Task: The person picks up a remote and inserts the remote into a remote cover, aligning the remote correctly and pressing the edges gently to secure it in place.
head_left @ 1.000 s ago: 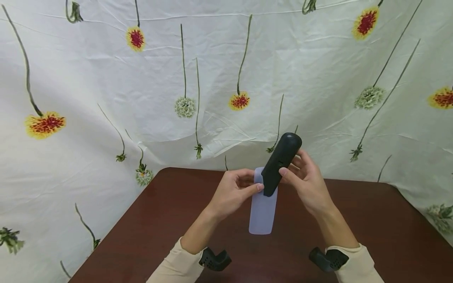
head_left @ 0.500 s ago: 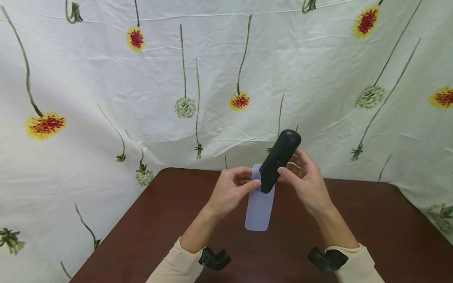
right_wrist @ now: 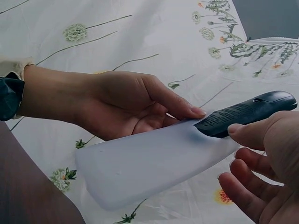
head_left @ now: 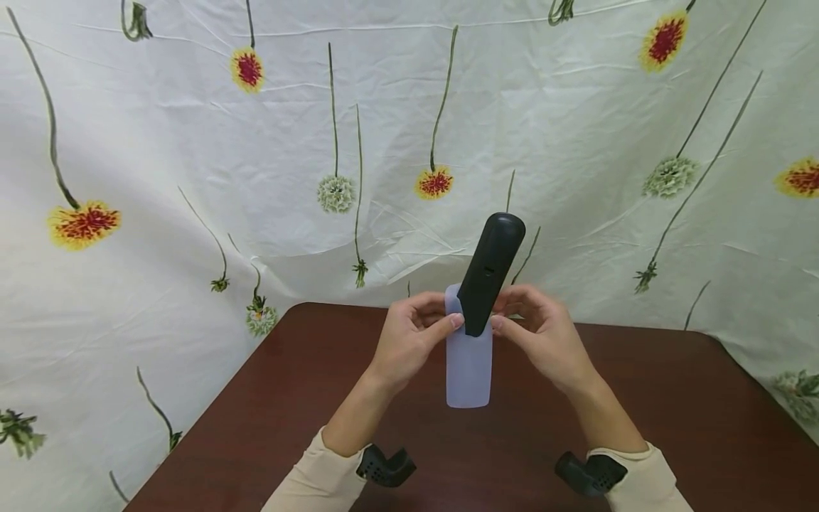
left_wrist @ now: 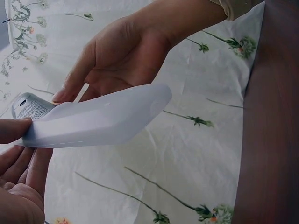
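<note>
A black remote control [head_left: 491, 267] stands tilted with its lower end inside the mouth of a translucent whitish sleeve [head_left: 469, 377]. My left hand [head_left: 409, 334] pinches the sleeve's left edge near the mouth, thumb in front and fingers behind. My right hand [head_left: 544, 331] pinches the right edge at the same height, its thumb beside the remote. Seen from the right wrist, the remote's ribbed, printed back [right_wrist: 229, 114] sticks out of the sleeve [right_wrist: 145, 163]. In the left wrist view the sleeve [left_wrist: 103, 121] hides most of the remote.
A dark reddish-brown table [head_left: 320, 398] lies under the hands. Behind it hangs a white cloth [head_left: 256, 156] printed with flowers. Both wrists carry black camera mounts [head_left: 387, 466] over cream sleeve cuffs.
The remote has moved up and left and stands steeper. My right hand has shifted from the remote's body down to the sleeve's right edge, while my left hand has risen slightly.
</note>
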Available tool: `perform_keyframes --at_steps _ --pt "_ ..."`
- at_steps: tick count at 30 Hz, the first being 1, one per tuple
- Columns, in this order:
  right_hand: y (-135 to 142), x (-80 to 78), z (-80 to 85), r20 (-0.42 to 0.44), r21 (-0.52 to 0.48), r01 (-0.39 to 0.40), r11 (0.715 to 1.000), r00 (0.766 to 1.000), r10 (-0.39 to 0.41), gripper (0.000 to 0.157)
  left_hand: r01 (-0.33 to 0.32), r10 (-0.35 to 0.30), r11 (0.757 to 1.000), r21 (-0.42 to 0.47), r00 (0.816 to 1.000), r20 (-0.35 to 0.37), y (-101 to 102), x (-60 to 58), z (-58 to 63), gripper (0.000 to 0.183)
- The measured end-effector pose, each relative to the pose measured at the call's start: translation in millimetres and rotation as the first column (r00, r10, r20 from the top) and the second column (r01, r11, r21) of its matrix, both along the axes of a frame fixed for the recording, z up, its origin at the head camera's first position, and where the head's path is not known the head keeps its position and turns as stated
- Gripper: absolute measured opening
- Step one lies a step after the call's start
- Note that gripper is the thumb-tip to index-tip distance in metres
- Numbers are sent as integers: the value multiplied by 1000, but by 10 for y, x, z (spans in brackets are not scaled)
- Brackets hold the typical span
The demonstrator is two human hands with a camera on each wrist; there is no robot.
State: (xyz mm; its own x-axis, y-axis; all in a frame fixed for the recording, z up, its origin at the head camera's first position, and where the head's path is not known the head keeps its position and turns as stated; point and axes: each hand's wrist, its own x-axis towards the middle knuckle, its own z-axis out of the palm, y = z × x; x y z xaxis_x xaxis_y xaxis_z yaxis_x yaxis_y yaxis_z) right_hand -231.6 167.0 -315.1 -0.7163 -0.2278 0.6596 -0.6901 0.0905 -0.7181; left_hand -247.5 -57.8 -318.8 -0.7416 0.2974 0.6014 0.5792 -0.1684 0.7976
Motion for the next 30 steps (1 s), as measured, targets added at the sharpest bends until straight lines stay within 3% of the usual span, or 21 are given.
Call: perform_keyframes --at_steps 4,17,30 --pt "-1 13 0 14 29 7 1000 1000 -7 24 12 -12 1000 8 1000 -11 1 16 12 25" --pt "42 29 22 188 79 -18 997 982 3 24 41 -41 999 31 999 5 23 23 19 25" --pt "100 38 33 149 83 -97 992 985 83 14 64 -65 997 38 998 6 45 38 12 26"
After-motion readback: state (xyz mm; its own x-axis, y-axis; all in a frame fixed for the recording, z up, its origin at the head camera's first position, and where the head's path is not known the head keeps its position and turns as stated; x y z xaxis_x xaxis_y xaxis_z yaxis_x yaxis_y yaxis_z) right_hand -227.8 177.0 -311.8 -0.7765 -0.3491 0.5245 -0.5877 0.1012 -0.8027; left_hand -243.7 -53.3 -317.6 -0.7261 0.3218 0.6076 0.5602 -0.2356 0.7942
